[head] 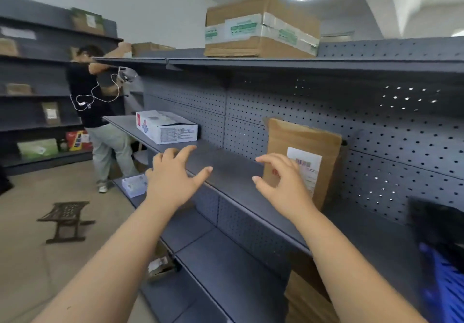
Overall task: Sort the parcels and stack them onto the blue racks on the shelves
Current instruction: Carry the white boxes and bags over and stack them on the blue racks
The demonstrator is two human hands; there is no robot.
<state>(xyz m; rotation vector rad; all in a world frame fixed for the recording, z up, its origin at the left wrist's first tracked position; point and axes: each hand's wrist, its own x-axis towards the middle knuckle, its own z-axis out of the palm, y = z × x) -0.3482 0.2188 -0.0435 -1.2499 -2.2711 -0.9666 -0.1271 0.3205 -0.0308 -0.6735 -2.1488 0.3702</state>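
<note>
Along the right side: grey shelving unit [326, 111], pegboard back, several tiers. Far end of the aisle: a second person [85, 96] in a dark top, arms raised to the top tier.

Top tier: large cardboard carton [261, 38], taped, green-and-white printed band.

Middle shelf [226, 172]: flat brown parcel [301, 141] standing upright, leaning on the pegboard, white barcode label facing out. Further along the same shelf, well apart: white printed box [167, 128], lying flat.

Lower right corner: blue rack [442, 285], only partly in view, blurred, something dark on top of it.

Floor, left: small dark stool [65, 219].

Left hand [170, 179]: fingers spread wide, holding nothing, over the front edge of the middle shelf. Right hand [283, 187]: fingers loosely bent and apart, holding nothing, just in front of the brown parcel; contact cannot be told.

Lower tier, beside the left hand in view: small white parcel [134, 184].
</note>
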